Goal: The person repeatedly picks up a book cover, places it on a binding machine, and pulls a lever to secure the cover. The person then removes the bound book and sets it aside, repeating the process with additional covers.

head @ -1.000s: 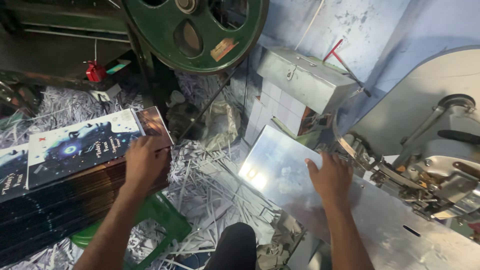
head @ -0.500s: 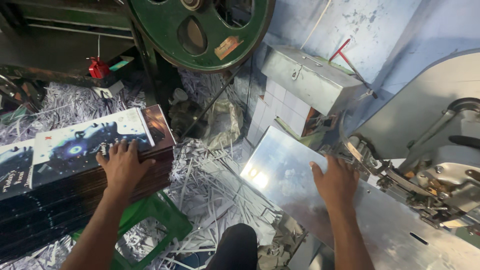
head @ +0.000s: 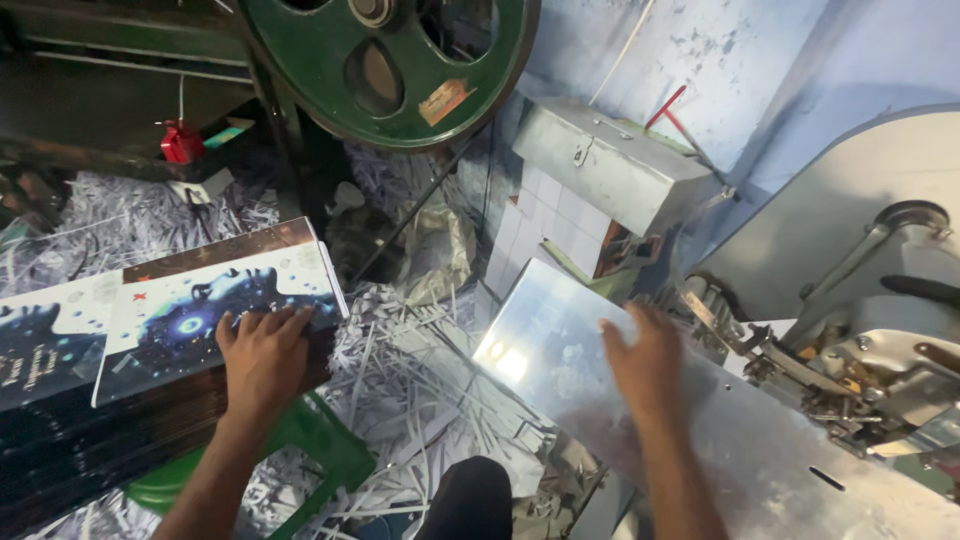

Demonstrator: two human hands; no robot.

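Left hand (head: pixel 262 357) lies palm down, fingers spread, on the top printed sheet (head: pixel 215 310) near the right edge of the dark stack (head: pixel 110 440), which sits on a green stool (head: pixel 320 450) among paper strips (head: pixel 420 390). Sliding one sheet free cleanly probably calls for fingertip pressure at that edge, not the whole palm. Right hand (head: pixel 645 365) hovers open and empty, fingers loosely together, over the shiny metal table (head: pixel 760 460), forearm reaching straight forward.
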